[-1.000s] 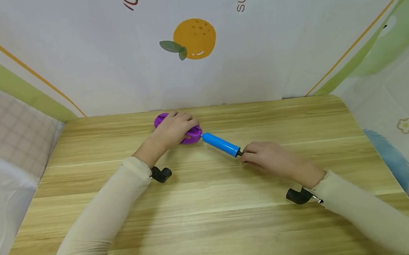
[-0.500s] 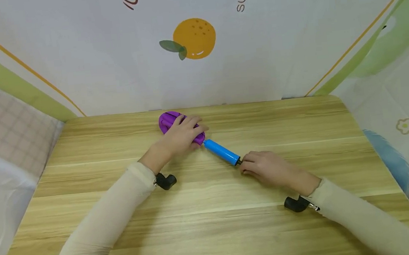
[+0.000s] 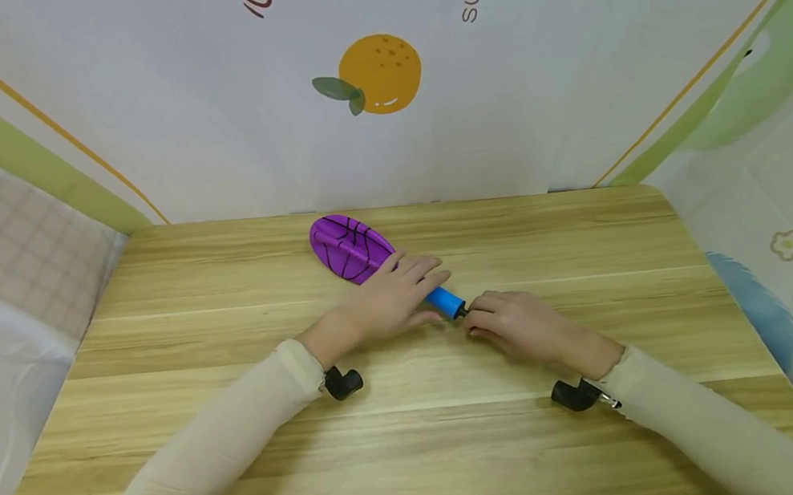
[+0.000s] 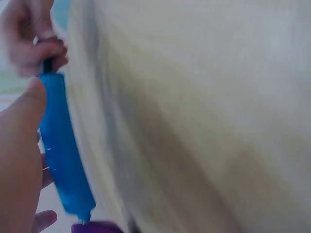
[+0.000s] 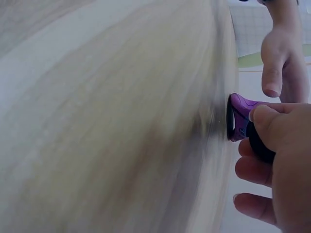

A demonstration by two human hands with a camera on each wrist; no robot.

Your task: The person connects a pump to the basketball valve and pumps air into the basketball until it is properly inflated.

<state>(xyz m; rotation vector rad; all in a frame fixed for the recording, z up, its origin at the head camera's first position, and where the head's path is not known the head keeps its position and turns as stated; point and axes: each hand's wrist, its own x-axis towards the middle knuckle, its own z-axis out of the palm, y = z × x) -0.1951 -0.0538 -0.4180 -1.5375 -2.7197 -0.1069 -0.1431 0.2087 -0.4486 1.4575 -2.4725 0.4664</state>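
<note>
A flattened purple ball (image 3: 349, 246) with black lines lies at the back of the table, its surface sunken into a fold. Joined to it by a nozzle is a blue hand pump (image 4: 65, 145), whose front part is hidden under my left hand in the head view. My left hand (image 3: 393, 295) reaches over the pump barrel with fingers extended; in the left wrist view its thumb lies along one side of the barrel, fingers behind. The fingers of my right hand (image 3: 521, 325) grip the pump's black handle (image 5: 261, 145), which is pushed close to the barrel.
The wooden table (image 3: 419, 463) runs up to a white printed cloth (image 3: 232, 136) at the back. Patterned cloths hang at both sides. A black camera mount (image 3: 344, 384) sticks out from the left wrist, another mount (image 3: 576, 395) from the right.
My left hand has let go of the ball and slid right and nearer, onto the pump. The ball has unfolded wider. My right hand moved slightly nearer, still gripping the handle.
</note>
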